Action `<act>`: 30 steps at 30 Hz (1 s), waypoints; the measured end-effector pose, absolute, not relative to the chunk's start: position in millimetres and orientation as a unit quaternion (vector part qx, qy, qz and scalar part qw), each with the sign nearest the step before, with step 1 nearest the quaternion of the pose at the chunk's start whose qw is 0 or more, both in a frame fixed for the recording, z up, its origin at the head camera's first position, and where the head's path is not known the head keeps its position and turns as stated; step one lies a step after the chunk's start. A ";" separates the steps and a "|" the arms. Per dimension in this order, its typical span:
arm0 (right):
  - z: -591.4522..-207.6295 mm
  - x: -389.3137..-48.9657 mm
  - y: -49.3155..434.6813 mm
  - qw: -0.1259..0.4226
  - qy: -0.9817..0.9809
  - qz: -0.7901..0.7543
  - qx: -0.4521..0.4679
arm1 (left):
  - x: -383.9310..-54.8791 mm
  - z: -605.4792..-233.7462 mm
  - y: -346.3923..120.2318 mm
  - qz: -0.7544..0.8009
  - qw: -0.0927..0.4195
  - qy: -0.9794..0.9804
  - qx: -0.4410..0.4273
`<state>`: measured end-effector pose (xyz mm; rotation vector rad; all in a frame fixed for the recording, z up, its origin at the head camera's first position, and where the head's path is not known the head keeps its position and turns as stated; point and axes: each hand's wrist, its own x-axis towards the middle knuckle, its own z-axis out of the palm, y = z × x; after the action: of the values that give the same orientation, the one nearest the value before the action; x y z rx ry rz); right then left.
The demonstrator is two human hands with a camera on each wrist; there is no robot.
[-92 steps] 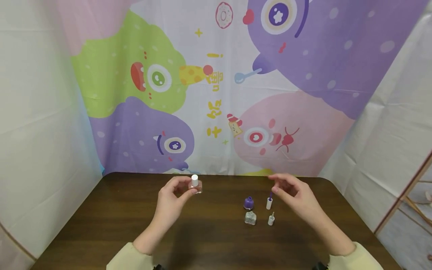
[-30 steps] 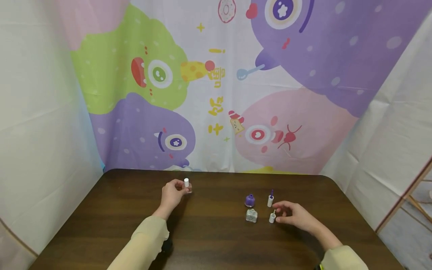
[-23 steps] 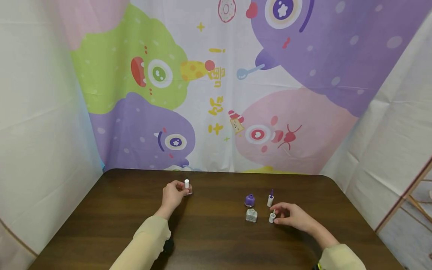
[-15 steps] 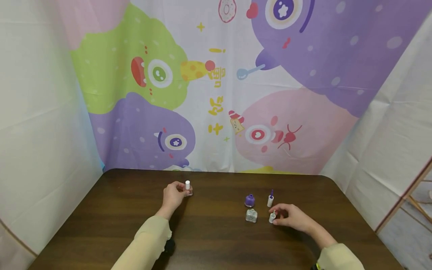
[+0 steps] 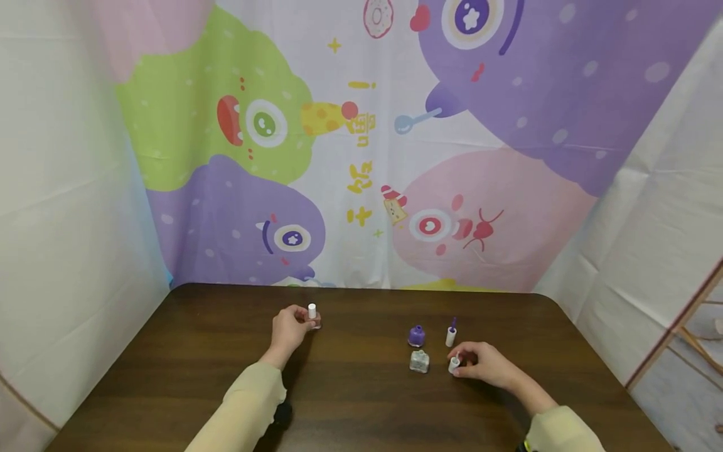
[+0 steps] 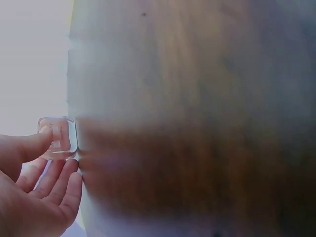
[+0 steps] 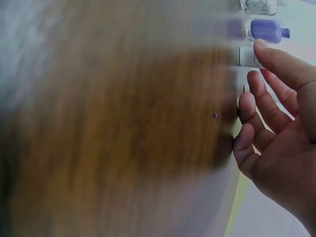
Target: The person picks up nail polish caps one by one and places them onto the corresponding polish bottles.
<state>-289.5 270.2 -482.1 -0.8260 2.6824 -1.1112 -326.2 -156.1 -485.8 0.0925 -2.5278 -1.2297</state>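
In the head view my left hand point(image 5: 288, 329) pinches a pinkish nail polish bottle point(image 5: 315, 321) with a white cap, upright at the table surface. The left wrist view shows the thumb against its clear glass point(image 6: 58, 138). My right hand point(image 5: 488, 364) has thumb and fingers around a white brush cap point(image 5: 454, 365), which stands with its brush upward, partly hidden by the fingers. The thumb lies on that cap point(image 7: 248, 57) in the right wrist view. Left of it stand an uncapped glitter nail polish bottle point(image 5: 419, 361) and an uncapped purple nail polish bottle point(image 5: 417, 336).
A second white cap with a purple brush point(image 5: 451, 334) stands upside down just behind the right hand. All of these are on a dark wooden table point(image 5: 361, 402). A printed curtain point(image 5: 361, 263) hangs at its far edge, with pale cloth at both sides.
My left hand has lowered the pinkish bottle to the table and moved slightly left. My right hand has come from near the purple brush down to the nearer cap, its fingers closing around it.
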 end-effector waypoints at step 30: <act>-481.4 -292.3 267.8 0.063 0.905 -0.338 -0.249 | -274.8 -428.3 -108.7 -0.439 0.180 -0.880 -0.030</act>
<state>-292.3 267.8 -481.4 -0.7516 2.7364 -1.0229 -274.8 -108.7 -428.3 -0.0847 -2.4868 -1.2393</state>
